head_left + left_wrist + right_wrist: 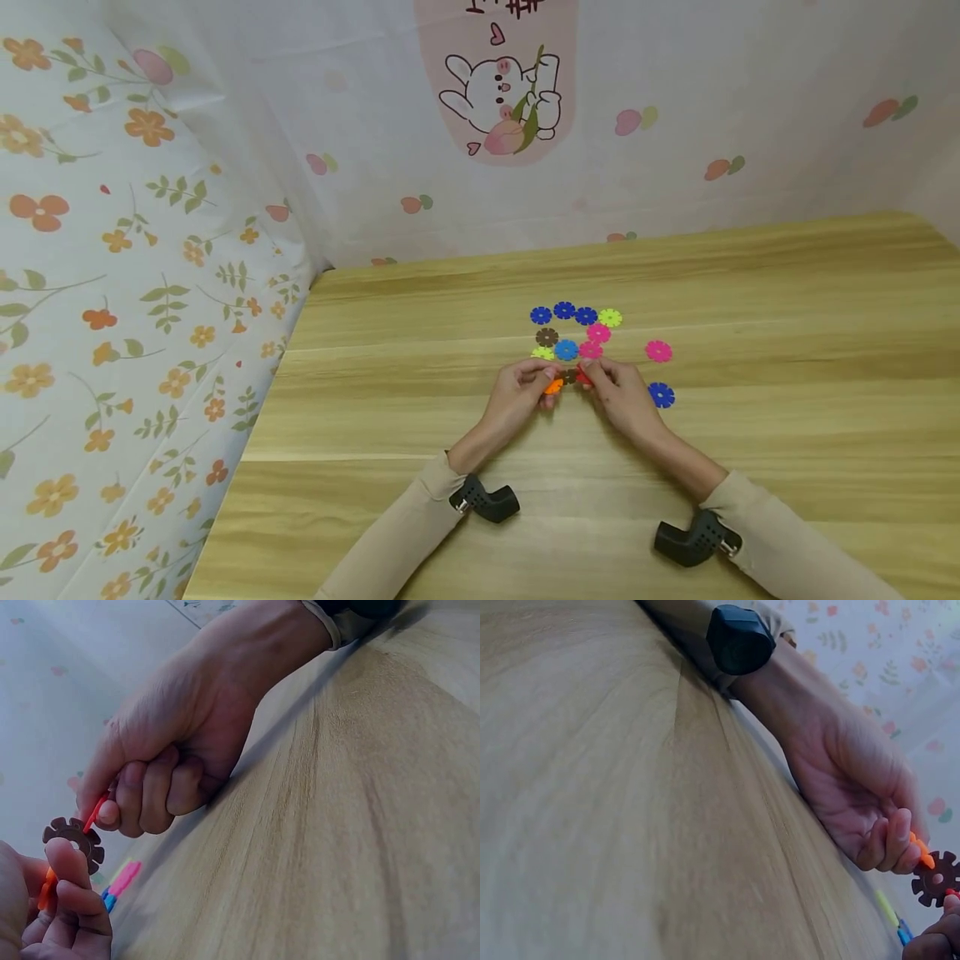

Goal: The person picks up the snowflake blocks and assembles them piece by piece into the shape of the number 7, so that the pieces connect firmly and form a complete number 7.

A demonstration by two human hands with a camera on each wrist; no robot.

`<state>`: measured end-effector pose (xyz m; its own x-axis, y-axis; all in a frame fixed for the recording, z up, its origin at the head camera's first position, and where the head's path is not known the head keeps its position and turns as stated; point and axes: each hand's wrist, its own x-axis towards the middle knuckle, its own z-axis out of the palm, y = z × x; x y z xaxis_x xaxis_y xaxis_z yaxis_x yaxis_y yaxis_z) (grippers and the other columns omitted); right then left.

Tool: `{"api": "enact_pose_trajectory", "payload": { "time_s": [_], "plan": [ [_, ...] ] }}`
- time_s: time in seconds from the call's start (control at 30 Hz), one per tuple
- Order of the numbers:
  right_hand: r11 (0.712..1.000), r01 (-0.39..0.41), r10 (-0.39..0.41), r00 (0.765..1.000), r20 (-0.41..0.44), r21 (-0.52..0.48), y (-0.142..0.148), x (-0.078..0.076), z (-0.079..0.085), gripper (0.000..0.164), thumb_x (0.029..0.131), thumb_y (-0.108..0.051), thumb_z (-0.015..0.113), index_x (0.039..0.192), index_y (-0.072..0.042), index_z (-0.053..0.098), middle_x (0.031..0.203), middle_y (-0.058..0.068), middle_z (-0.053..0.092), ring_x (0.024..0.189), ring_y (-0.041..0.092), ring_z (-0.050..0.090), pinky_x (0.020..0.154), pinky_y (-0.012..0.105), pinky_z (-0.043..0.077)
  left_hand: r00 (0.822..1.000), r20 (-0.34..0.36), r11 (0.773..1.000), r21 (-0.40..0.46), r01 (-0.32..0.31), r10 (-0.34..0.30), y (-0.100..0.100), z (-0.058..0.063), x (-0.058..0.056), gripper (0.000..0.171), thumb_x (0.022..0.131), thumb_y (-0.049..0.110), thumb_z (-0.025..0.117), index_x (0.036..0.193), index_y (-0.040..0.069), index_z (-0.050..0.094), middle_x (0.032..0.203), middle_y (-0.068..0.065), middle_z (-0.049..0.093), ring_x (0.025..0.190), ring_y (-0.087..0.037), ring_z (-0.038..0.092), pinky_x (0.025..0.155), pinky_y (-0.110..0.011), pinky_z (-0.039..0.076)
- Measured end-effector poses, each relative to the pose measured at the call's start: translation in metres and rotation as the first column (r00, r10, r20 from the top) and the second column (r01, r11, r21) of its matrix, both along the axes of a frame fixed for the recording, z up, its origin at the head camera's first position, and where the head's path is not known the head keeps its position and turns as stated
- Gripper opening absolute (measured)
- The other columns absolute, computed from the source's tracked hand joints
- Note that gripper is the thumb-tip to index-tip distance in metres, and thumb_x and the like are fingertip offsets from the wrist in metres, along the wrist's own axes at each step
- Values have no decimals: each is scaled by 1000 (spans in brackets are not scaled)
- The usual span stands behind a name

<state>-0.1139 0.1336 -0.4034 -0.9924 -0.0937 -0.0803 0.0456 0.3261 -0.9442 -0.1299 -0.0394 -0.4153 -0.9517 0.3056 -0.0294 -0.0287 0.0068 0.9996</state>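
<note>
Near the middle of the table in the head view, the left hand (pixel 517 396) pinches an orange notched disc (pixel 553 387) between thumb and fingers. Opposite it, the right hand (pixel 624 400) pinches a red notched disc (pixel 582 377). Between the two hands is a brown notched disc (pixel 930 885), with the orange one at one edge and the red one at the other. Both wrist views show the pieces set at an angle to the brown disc's face. How deep the slots fit is hidden by the fingertips.
Just beyond the hands lies a cluster of flat discs: several dark blue (pixel 565 310), a light blue one (pixel 566 349), pink (pixel 598 332), yellow-green (pixel 611 317) and brown (pixel 547 337). A pink disc (pixel 658 351) and a blue disc (pixel 661 395) lie apart at right. Patterned cloth (pixel 360 150) hangs behind.
</note>
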Motion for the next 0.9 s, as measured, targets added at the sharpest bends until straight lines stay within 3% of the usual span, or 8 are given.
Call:
{"api": "enact_pose_trajectory", "payload": {
  "time_s": [0.13, 0.37, 0.43, 0.53, 0.67, 0.8, 0.9],
  "plan": [
    [1000, 7, -7, 1000, 5, -21, -1, 2, 0, 44, 100, -34, 41, 83, 3, 58, 55, 3, 42, 46, 10, 35, 41, 23, 29, 1000, -12, 1000, -2, 4, -4, 1, -1, 1, 20, 94, 7, 54, 107, -4, 65, 71, -12, 62, 53, -11, 53, 53, -20, 44],
    [999, 2, -1, 1000, 19, -46, 3, 2, 3, 44, 101, -32, 38, 85, 5, 55, 55, 3, 40, 45, 11, 35, 42, 24, 29, 999, -24, 1000, 17, 26, -26, 6, 12, 3, 20, 93, 3, 53, 106, -8, 63, 77, -26, 61, 53, -10, 52, 54, -20, 44],
    [998, -7, 8, 1000, 19, -56, 1, 2, 2, 43, 101, -31, 38, 84, 5, 54, 54, 3, 40, 44, 11, 35, 41, 23, 29, 999, -30, 1000, 7, 24, -24, 5, 11, 3, 19, 93, 4, 53, 105, -8, 63, 75, -22, 62, 53, -10, 53, 54, -20, 44],
    [998, -22, 22, 1000, 13, -61, -2, 3, -1, 44, 101, -33, 38, 82, 4, 54, 52, 2, 40, 43, 11, 34, 40, 23, 28, 999, -33, 1000, 0, 17, -17, 1, -1, 1, 19, 94, 6, 53, 105, -6, 64, 73, -14, 63, 53, -9, 53, 54, -21, 45],
    [998, -43, 43, 999, -1, -37, -5, 3, -2, 45, 101, -34, 37, 83, 3, 55, 51, 2, 40, 42, 11, 34, 39, 24, 28, 999, -23, 1000, -2, 25, -25, -2, -1, 2, 20, 94, 5, 53, 105, -8, 63, 77, -22, 63, 53, -11, 54, 54, -21, 46],
    [998, -55, 55, 998, -14, -26, -6, 5, -1, 46, 101, -35, 36, 83, 2, 56, 51, 2, 41, 41, 11, 35, 39, 25, 29, 999, -14, 999, -22, 33, -34, -1, 3, 2, 21, 94, 4, 52, 107, -9, 61, 84, -29, 61, 53, -10, 53, 54, -19, 44],
    [995, -63, 63, 998, 6, -82, -7, 6, 0, 46, 102, -34, 34, 83, 3, 55, 52, 2, 40, 41, 11, 34, 39, 24, 28, 999, -28, 998, -41, 44, -46, -2, 14, 7, 22, 96, 4, 47, 108, -10, 60, 80, -31, 58, 53, -12, 50, 54, -20, 42]
  ]
}}
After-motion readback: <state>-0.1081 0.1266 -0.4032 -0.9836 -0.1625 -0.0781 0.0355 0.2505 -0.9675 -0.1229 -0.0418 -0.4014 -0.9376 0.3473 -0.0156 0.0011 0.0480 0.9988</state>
